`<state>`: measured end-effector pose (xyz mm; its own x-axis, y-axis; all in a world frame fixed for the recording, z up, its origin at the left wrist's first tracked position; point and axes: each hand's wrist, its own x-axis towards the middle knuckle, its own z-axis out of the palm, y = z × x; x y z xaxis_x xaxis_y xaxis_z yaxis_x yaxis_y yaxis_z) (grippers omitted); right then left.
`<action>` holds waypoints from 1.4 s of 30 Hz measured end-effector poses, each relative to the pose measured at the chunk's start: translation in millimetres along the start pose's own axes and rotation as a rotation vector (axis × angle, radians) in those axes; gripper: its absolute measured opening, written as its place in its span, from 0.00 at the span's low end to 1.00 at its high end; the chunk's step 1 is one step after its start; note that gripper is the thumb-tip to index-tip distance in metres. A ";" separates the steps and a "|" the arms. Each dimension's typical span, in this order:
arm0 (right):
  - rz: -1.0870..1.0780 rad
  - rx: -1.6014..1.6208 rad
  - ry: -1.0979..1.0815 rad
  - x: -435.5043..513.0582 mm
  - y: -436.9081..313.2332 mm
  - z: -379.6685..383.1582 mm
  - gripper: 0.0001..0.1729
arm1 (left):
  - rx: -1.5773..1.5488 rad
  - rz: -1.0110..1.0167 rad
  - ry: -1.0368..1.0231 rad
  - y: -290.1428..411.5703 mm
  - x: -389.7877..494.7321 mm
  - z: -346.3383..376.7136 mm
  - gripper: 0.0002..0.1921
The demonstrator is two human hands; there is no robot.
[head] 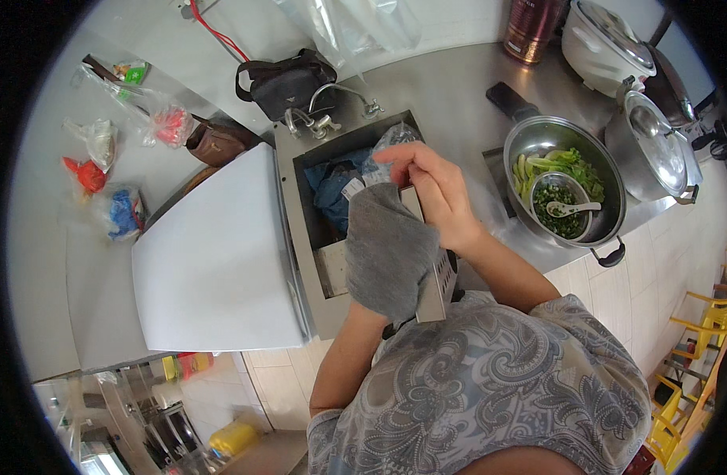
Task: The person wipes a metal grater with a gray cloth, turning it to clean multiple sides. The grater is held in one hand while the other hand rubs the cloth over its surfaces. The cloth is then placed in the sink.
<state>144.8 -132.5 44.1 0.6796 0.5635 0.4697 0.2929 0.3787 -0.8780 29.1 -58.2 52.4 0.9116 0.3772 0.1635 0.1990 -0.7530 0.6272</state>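
Note:
A grey cloth (387, 249) covers my left hand, of which only the wrist shows, and lies against a pale metal box (433, 300) with slotted holes. The cloth hides my left fingers. My right hand (438, 193) is at the box's far end, its fingers bent around the upper edge and its index finger reaching out past the cloth. The box is close to my body, partly over the near rim of a steel sink (301, 208). In the sink lie a blue cloth-like bundle (331, 193) and a clear plastic bag (399, 135).
Two taps (325, 124) and a black bag (286, 89) stand behind the sink. On the right counter are a steel pan (614, 178) holding greens and a bowl of chopped greens, a lidded pot (642, 166) and a rice cooker (601, 53). A white panel (215, 267) is at left.

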 end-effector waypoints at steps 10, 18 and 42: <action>0.128 0.027 0.012 9.5 4.2 -6.0 0.17 | 0.227 0.325 0.224 18.2 9.3 -8.3 0.15; 0.039 0.004 -0.006 8.5 7.4 -3.2 0.17 | -0.543 -0.119 0.149 10.0 6.0 0.5 0.21; 0.237 0.264 0.073 19.2 18.0 -35.0 0.15 | -0.317 -0.237 -0.036 -131.6 -22.8 9.2 0.24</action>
<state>186.6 -140.5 34.1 0.7568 0.6079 0.2402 -0.0557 0.4262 -0.9029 -14.6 27.3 -40.9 0.8668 0.4974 -0.0369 0.2894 -0.4414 0.8494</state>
